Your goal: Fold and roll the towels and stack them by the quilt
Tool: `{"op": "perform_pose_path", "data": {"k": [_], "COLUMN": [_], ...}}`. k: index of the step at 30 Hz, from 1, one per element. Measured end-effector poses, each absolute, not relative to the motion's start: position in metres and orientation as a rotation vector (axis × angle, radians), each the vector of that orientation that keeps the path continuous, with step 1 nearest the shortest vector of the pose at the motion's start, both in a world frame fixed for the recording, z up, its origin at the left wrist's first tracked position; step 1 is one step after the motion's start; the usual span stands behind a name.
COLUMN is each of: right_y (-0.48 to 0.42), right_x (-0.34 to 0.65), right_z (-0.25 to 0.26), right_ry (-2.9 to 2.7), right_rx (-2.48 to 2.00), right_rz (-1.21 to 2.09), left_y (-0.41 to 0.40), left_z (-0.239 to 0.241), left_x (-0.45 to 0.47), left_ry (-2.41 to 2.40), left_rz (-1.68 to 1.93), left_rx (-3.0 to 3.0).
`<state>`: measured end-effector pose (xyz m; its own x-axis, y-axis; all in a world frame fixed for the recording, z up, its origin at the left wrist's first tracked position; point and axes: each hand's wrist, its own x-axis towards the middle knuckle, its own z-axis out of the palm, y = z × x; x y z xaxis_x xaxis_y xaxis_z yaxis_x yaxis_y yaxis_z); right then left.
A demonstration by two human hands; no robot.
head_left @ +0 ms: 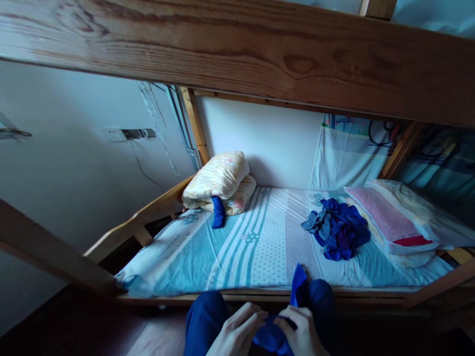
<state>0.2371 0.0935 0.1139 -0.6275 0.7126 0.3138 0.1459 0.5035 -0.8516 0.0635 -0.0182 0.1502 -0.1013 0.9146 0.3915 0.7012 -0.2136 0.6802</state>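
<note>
A dark blue piece of cloth (272,336) lies between my hands above my lap, and one narrow end of it sticks up past my right knee. Its exact kind is hard to make out; it may be a garment. With curled fingers, my left hand (239,326) grips its left side. My right hand (299,326) pinches it from the right, thumb bent over the fabric. Beyond my knees, a crumpled pile of blue clothes (339,230) rests on the bed sheet (237,252). A folded narrow blue cloth (218,212) leans against a folded quilt (218,180).
Low across the top runs a wooden bunk beam (237,54). Pillows (393,217) lie at the bed's right end. A wooden bed rail (141,217) borders the left end. A power socket (115,134) with cords is on the left wall; a pale curtain (337,153) hangs behind.
</note>
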Motion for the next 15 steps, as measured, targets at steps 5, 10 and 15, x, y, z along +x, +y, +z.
{"op": "perform_pose_path", "data": {"k": [5,10,15], "right_y": [0.102,0.123,0.13], "right_x": [0.259,0.282,0.291], "right_z": [0.116,0.114,0.088], "right_ry": [-2.186,-2.28,-2.445], "right_rx": [-0.583,-0.893,-1.081], "right_rz": [1.207,1.357,1.518], "left_y": [-0.033,-0.056,-0.079], "left_z": [0.161,0.168,0.18], "left_x": [0.037,-0.007,-0.034], "left_ry": [1.874,2.239,2.445], "left_rz": [1.231,1.261,1.48], "left_rx": [1.965,1.99,2.131]}}
